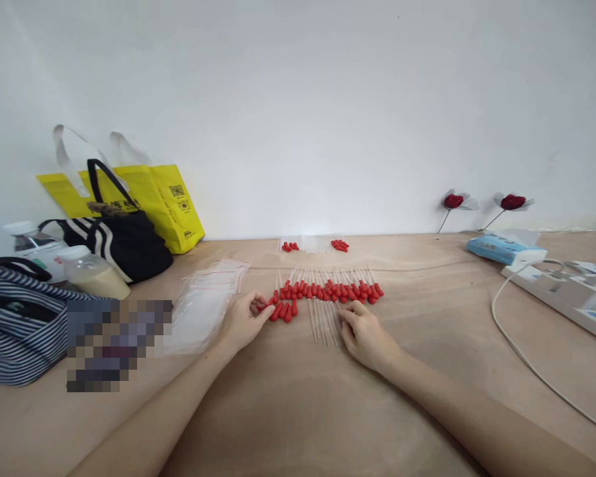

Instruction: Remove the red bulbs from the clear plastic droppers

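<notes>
My left hand (pixel 247 318) is closed in a pinch at the left end of a short row of red rubber bulbs (pixel 284 311), with a red bulb at its fingertips. To the right, my right hand (pixel 366 334) has its fingers pinched at the edge of a group of thin clear glass tubes (pixel 322 324), apparently on one tube; the fingers partly hide it. Behind both hands lies a long row of glass droppers with red bulbs (pixel 330 291), their clear tubes pointing toward the wall.
Clear zip bags (pixel 203 305) are stacked at left. Farther back lie bagged droppers (pixel 315 244). A striped bag (pixel 24 331), black bag (pixel 134 245), yellow bag (pixel 176 218) and bottle (pixel 94 271) stand left. Tissues (pixel 504 250), a power strip (pixel 566 291) and its cable (pixel 519 358) are right.
</notes>
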`<control>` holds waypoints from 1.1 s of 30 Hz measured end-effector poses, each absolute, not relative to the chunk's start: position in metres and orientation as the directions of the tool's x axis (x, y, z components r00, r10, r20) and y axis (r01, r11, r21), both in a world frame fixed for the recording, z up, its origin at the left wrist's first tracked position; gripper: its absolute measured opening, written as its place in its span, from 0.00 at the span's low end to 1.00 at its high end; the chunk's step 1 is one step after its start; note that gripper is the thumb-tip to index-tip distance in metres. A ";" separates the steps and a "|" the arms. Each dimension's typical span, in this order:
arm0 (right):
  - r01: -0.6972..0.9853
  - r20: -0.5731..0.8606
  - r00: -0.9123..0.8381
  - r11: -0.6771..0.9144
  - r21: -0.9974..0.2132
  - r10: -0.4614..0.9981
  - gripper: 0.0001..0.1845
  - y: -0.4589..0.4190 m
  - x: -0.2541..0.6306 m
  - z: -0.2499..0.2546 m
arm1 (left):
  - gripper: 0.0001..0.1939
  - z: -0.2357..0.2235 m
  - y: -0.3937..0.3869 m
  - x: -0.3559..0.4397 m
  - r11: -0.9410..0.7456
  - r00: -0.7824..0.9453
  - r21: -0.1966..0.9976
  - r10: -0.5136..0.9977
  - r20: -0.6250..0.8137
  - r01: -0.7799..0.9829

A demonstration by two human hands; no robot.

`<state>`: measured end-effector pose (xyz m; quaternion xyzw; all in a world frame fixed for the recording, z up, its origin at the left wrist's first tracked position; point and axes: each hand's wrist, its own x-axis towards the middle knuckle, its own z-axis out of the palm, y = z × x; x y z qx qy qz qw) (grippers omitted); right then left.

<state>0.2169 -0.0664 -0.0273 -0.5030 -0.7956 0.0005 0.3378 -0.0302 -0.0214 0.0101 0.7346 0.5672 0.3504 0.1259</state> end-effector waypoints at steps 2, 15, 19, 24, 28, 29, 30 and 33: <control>0.786 0.546 -0.255 0.500 -0.364 0.798 0.12 -0.066 0.217 -0.027 | 0.11 0.008 -0.021 -0.031 -0.327 0.117 0.577 0.922 0.370 0.748; 0.696 0.603 -0.151 0.517 -0.498 0.784 0.10 -0.063 0.225 -0.027 | 0.13 0.026 0.022 -0.027 0.011 -0.049 0.511 0.997 0.061 0.859; 0.685 0.610 -0.134 0.518 -0.512 0.781 0.09 -0.063 0.226 -0.027 | 0.12 0.027 0.035 -0.017 0.088 -0.052 0.467 0.995 -0.089 0.880; 0.674 0.626 -0.115 0.524 -0.521 0.771 0.09 -0.063 0.225 -0.027 | 0.11 0.027 0.040 -0.009 0.127 -0.048 0.445 0.982 -0.185 0.886; 0.655 0.635 -0.110 0.536 -0.532 0.765 0.08 -0.063 0.225 -0.028 | 0.12 0.030 0.042 -0.010 0.086 -0.008 0.492 0.987 -0.159 0.866; 0.653 0.638 -0.110 0.539 -0.532 0.763 0.08 -0.063 0.225 -0.028 | 0.12 0.033 0.042 -0.012 0.062 0.008 0.506 0.991 -0.135 0.860; 0.652 0.640 -0.110 0.541 -0.531 0.760 0.08 -0.062 0.225 -0.028 | 0.12 0.036 0.042 -0.015 0.034 0.025 0.518 0.994 -0.106 0.855; 0.651 0.647 -0.114 0.549 -0.525 0.754 0.08 -0.061 0.225 -0.030 | 0.12 0.049 0.038 -0.026 -0.070 0.087 0.531 0.996 -0.007 0.845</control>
